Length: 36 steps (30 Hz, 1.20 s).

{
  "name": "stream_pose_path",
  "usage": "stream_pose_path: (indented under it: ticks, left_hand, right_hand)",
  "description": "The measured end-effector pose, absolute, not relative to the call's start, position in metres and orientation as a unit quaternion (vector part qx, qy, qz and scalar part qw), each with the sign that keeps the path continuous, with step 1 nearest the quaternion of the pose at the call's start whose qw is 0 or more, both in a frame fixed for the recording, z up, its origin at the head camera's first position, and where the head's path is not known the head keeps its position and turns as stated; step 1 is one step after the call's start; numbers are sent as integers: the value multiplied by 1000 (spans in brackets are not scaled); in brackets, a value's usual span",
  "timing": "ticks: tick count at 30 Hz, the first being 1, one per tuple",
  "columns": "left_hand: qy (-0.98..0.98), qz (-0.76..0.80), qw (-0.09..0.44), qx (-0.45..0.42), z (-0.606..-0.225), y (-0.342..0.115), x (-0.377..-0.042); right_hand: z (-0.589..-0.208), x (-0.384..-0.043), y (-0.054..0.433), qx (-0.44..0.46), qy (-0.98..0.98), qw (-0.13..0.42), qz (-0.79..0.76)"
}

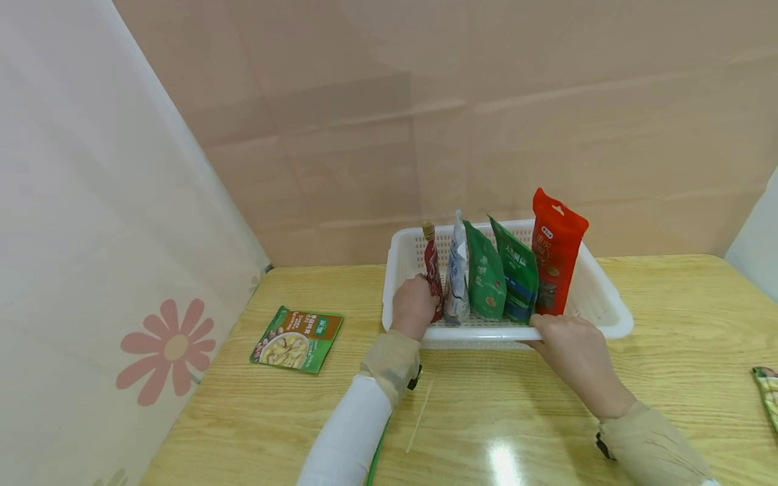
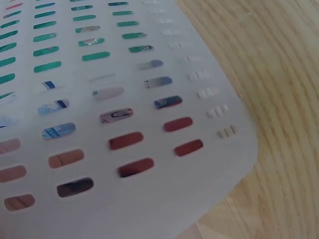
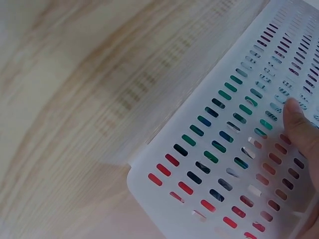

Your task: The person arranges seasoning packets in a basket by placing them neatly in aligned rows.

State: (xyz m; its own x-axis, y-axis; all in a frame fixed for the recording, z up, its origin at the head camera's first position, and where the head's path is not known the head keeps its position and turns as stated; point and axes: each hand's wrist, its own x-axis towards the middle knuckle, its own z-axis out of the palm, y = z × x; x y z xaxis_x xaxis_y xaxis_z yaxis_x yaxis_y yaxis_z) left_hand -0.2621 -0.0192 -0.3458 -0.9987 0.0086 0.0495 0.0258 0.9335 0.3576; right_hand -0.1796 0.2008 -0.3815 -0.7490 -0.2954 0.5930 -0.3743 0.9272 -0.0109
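A white perforated plastic basket [image 1: 468, 333] stands on the table near the back wall. My left hand [image 1: 413, 305] reaches over its front left rim, curled around the lower part of a narrow dark red pack [image 1: 432, 263] with a gold top. Beside it stand a white and blue bag [image 1: 457, 277], a green bag [image 1: 486, 280], another green bag [image 1: 516, 270] and a tall red bag [image 1: 558, 253]. My right hand [image 1: 568, 341] grips the front rim near the red bag. In the right wrist view its thumb [image 3: 299, 124] lies against the outer wall. The left fingertips are hidden.
A green and brown food packet [image 1: 298, 339] lies flat on the wooden table [image 1: 468, 418] to the left. Part of another packet [image 1: 768, 391] shows at the right edge. A green strip [image 1: 378, 455] appears beside my left sleeve. A curtain [image 1: 152, 202] borders the left side.
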Motion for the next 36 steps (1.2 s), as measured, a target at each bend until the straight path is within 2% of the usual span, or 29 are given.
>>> stream_pose_path:
  ticks: [19,28,36]
  left_hand:
    - [-969,-245,29,-23,-345,-25,-261]
    - [-984,-173,45,-27,-341,-20,-254]
    - [-979,-197,39,-22,-332,-22,-247]
  right_hand:
    - [-380,-178,200,190,-922,333,59]
    - [-383,-177,199,186,-920,340,64]
    - [-382,-177,201,186,-922,336,60]
